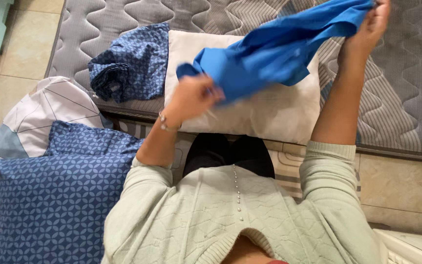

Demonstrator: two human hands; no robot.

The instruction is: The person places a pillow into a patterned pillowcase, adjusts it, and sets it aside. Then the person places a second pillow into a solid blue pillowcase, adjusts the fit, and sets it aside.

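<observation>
Below both hands lies the grey quilted mattress (406, 73), bare of any sheet, and it fills the upper part of the head view. On it, directly under the fingers, rests the plain white rectangular pillow (269, 110) with no cover on it. Left of the left hand's fingers, down by the floor, stands the dark blue pillow with a pale geometric print (57, 195), and behind that a white pillow with thin lines and a grey-blue corner (45, 110). Up from the left fingers and a little further left sits a bundled dark blue patterned cloth (128, 61) on the mattress edge.

Now the work itself: the bright blue cotton pillowcase (274, 51) hangs stretched in the air between the 2 hands, above the white pillow and not touching it as far as I can tell. The right hand (372, 24) is raised high, fingers pinched shut on the far end of the fabric. The left hand (194, 98) is lower and blurred with motion; its fingers look closed on the near corner, though the blur hides the exact grip.

My judgement on doing this well: find the open hem, keep 1 corner in each hand, pull the cloth taut so the folds drop out, and hold the mouth wide over the pillow's short end.
</observation>
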